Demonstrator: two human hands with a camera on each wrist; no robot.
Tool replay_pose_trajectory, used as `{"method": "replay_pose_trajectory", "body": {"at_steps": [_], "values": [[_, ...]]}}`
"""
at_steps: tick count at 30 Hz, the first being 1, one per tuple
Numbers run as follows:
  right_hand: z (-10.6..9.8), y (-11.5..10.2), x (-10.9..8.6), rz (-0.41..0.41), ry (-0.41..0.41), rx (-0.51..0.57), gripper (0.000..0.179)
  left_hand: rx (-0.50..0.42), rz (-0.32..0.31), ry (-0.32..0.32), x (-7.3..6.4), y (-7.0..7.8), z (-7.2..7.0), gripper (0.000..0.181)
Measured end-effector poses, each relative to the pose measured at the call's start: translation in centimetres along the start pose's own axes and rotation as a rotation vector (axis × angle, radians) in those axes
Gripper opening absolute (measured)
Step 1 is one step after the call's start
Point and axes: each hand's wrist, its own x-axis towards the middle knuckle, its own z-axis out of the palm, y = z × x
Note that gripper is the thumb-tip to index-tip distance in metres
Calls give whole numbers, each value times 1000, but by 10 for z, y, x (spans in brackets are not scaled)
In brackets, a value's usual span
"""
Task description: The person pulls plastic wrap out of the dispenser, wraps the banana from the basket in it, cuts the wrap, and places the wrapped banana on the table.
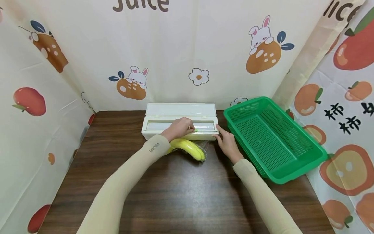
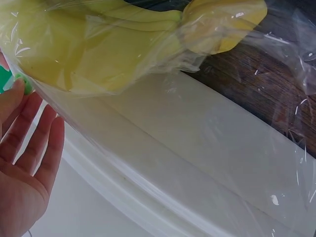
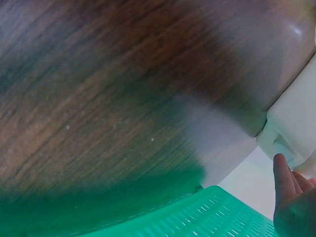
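A white cling film dispenser [image 1: 163, 132] lies on the table with its lid [image 1: 181, 109] tipped up at the back and a film roll [image 1: 204, 125] inside. My left hand [image 1: 180, 126] reaches over its front edge and pinches a small green slide cutter [image 2: 23, 85] right of the middle. The right hand [image 1: 226, 143] grips the dispenser's right end between thumb and fingers. Directly in front of the dispenser lie yellow bananas [image 1: 190, 148], with clear film [image 2: 173, 69] over them. My left forearm overlaps their left end in the head view.
A green perforated basket [image 1: 305, 170] stands at the right, close to my right forearm. Printed curtains [image 1: 175, 65] hang behind the table and along both sides. Brown wooden tabletop [image 1: 181, 198] stretches in front of the bananas.
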Motion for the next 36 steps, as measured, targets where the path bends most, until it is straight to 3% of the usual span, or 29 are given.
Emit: {"method": "replay_pose_trajectory", "body": {"at_steps": [36], "values": [[0,2,0,5,4,7,57,20,-36,23,-16,-12,-3,19]]}}
